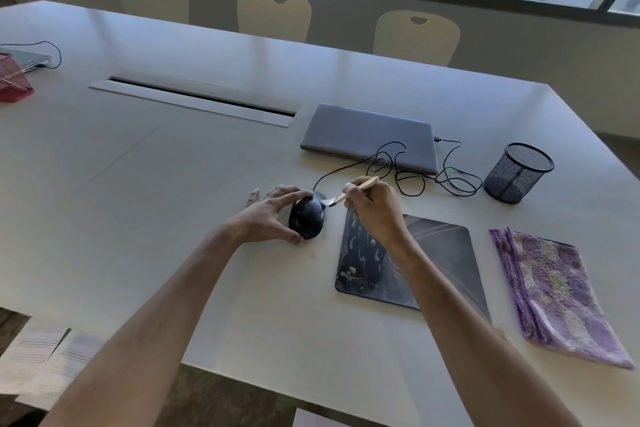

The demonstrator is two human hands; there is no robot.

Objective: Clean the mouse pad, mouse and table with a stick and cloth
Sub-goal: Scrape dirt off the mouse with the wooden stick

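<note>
Fingers of our left hand (268, 215) curl round the glossy domed mouse (307, 218); our right hand (375, 210) pinches the slim wooden stick (358, 188), its tip touching the mouse at two o'clock.

Beyond my grip lies a closed grey laptop (367, 136), a black mesh pen cup (516, 173) to its right.

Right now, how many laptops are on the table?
2. One closed laptop lies beyond the mouse, its cable plugged in. A second laptop sits at the far left edge, partly cut off by the frame.
</note>
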